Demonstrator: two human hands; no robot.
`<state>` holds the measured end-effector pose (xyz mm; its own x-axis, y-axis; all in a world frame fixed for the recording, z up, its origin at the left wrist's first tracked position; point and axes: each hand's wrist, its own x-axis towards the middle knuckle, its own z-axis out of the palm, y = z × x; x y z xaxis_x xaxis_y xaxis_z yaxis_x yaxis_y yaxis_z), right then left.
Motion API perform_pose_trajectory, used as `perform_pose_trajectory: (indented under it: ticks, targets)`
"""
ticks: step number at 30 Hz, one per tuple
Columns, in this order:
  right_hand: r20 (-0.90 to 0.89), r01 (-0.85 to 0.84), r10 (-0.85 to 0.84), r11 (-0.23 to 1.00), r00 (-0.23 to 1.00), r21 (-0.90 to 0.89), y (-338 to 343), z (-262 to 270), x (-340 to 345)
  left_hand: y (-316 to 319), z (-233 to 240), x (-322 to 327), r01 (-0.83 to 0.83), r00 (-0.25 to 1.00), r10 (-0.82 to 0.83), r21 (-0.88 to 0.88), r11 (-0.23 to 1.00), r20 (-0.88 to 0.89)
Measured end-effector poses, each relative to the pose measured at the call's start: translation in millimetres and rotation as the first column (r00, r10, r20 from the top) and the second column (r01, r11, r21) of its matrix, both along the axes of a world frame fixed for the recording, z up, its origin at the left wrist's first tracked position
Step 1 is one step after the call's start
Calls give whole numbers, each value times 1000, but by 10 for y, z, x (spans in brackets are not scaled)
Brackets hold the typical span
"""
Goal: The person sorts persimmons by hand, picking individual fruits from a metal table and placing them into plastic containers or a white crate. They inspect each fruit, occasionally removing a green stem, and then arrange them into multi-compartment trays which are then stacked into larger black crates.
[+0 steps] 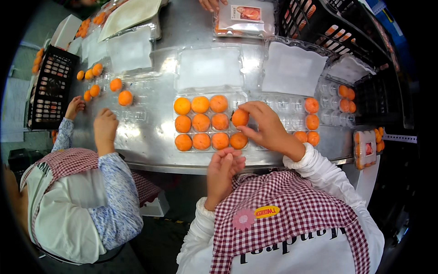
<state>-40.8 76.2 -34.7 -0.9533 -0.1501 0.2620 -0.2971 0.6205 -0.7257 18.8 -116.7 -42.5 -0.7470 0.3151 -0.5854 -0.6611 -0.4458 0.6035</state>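
Note:
My right hand (268,128) has its thumb and fingers around an orange round fruit (240,117), at the right-hand column of a clear plastic tray (239,97). Several like fruits sit in that tray's cups in three rows; the back right cup holds none. Just below the tray's front edge, my left hand (224,174) is raised with fingers loosely curled and apart, holding nothing. A white sheet (210,68) lies on the tray's opened lid. To the right, another clear tray (280,109) holds a few fruits at its right side, its lid under a white sheet (294,68).
A co-worker's hands (106,128) are at the left, near a tray with loose fruits (125,98). Black crates stand at the upper right (318,27) and far left (51,87). Another person's hand (211,4) touches a closed pack (246,20) at the back.

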Motion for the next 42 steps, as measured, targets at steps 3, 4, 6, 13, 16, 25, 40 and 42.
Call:
perform_pose_trajectory:
  ticks: [3,4,6,13,16,25,40,42]
  targets:
    - [193,-28,107,928,975,-371,69,138,68,135,135,-104,-97,968,69,-108,989,-242]
    - [247,-21,162,871,955,-491,82,188,96,187,154,-136,-121,942,84,-95,988,-325]
    - [352,49,262,737,899,-674,65,295,171,288,203,-196,-207,759,-17,-267,941,-651]
    - [483,256,318,551,816,-794,-2,441,297,341,127,-265,-231,616,-171,-384,894,-769]
    - [528,303,245,596,813,-743,49,436,288,352,215,-278,-155,776,-19,-219,963,-631]
    - [247,-50,162,912,955,-407,118,608,291,60,358,-364,83,996,-61,481,873,-62]
    - [173,-162,264,879,949,-449,100,531,291,196,547,-227,95,873,-159,-160,983,-460]
    - [146,-146,242,866,959,-479,95,487,302,221,555,-224,65,839,-183,-240,968,-512]
